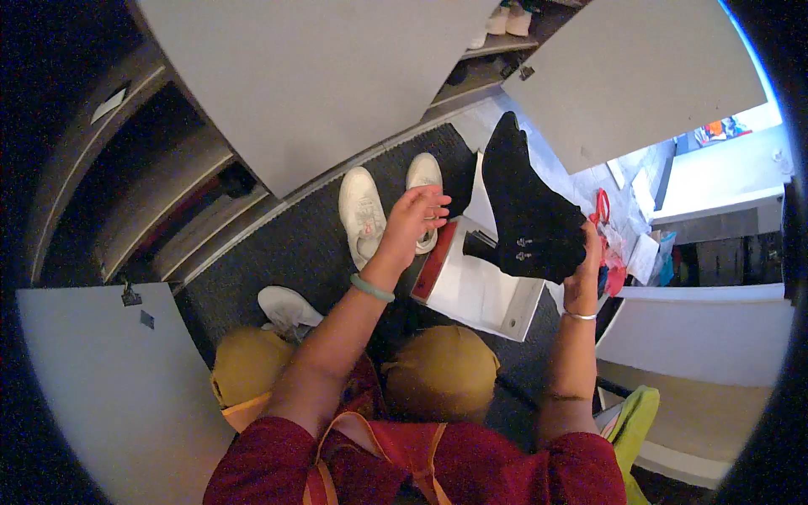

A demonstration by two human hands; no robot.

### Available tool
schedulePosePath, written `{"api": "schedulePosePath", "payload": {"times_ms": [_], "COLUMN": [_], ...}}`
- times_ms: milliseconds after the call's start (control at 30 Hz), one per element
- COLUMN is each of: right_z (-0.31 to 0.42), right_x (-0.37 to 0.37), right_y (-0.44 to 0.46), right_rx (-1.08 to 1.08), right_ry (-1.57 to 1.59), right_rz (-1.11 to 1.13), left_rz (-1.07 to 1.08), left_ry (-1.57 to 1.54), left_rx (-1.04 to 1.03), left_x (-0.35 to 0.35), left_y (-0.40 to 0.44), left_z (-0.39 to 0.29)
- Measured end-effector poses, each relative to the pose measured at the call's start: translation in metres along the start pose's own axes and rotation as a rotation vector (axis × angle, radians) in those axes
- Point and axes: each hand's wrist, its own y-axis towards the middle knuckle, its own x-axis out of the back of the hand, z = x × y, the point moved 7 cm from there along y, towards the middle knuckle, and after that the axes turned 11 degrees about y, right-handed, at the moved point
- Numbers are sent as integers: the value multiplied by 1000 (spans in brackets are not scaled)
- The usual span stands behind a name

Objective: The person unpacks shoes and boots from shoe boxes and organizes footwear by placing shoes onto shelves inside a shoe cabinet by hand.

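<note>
My right hand (592, 252) grips a black heeled ankle boot (530, 206) at its top opening, with the toe pointing up and away. Small shiny ornaments show on the boot's side. Holding nothing, my left hand (415, 220) hovers over a pair of white shoes, its fingers apart and slightly bent. One white shoe (360, 206) stands left of that hand; the other white shoe (423, 171) is partly hidden behind it. Below the boot lies a white shoebox (480, 295) with a red end. Whether the box holds anything is unclear.
Grey cabinet doors (303, 76) hang open around me, with dark shelves (168, 210) at the left. A dark mat (231, 261) covers the floor. Plastic bags and red items (613, 252) lie at the right. Another white shoe (288, 307) is beside my knee.
</note>
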Motion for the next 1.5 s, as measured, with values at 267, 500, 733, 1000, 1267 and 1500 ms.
{"api": "schedulePosePath", "payload": {"times_ms": [267, 500, 733, 1000, 1267, 1500], "right_z": [36, 61, 6, -89, -171, -186], "right_x": [-59, -190, -283, -443, -530, -567], "right_y": [-30, -90, -129, -172, -172, -180], "right_rx": [241, 149, 67, 246, 250, 534], "right_ry": [-631, -715, -601, -508, -535, -621], "right_rz": [317, 596, 1032, 1331, 1163, 1142], "left_rz": [185, 120, -237, -582, -1056, -1236], "left_ry": [232, 171, -98, -147, 1088, 1242], "left_rx": [-241, -79, -209, -359, -569, -688], "left_x": [-30, -11, 67, 218, 202, 251], "left_y": [-49, -135, -213, -261, -285, -258], "left_z": [-50, -124, -138, -191, -234, -248]}}
